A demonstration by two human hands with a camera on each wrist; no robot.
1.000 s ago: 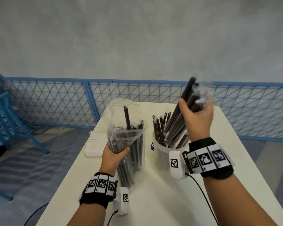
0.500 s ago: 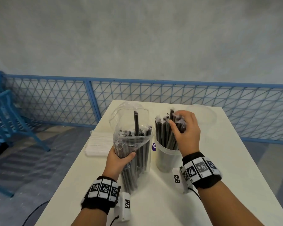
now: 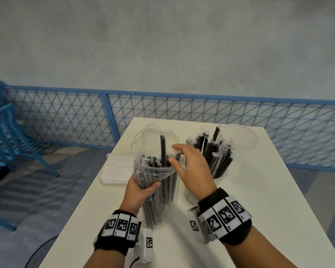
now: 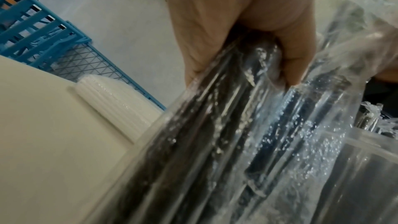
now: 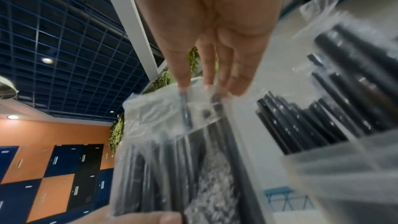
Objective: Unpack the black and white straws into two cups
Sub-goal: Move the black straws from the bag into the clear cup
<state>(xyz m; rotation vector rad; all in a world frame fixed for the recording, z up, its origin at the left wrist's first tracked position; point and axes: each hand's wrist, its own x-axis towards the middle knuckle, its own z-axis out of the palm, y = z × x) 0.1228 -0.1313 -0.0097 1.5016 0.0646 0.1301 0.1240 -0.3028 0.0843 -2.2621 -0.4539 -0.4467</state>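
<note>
My left hand [image 3: 141,190] grips a clear plastic bag of black straws [image 3: 159,182] standing upright on the white table [image 3: 269,209]; one straw sticks up above the rest. The same bag [image 4: 226,142] fills the left wrist view, with my fingers [image 4: 269,40] curled round it. My right hand [image 3: 190,163] hovers with fingers straight at the bag's open top, holding nothing; its fingertips [image 5: 206,81] touch the bag's mouth [image 5: 172,108]. To the right stands a clear cup [image 3: 190,194] filled with wrapped black straws [image 3: 215,153]. A pack of white straws [image 3: 116,169] lies at the table's left edge.
A second clear cup [image 3: 240,136] stands at the table's far right, behind the filled one. A blue mesh fence [image 3: 66,117] runs behind the table, with blue chairs [image 3: 6,136] stacked on the left. A cable [image 3: 39,252] hangs off the near left edge.
My right hand lowered a handful of black straws into the cup, let go, and moved left to the bag's opening. My left hand kept holding the bag.
</note>
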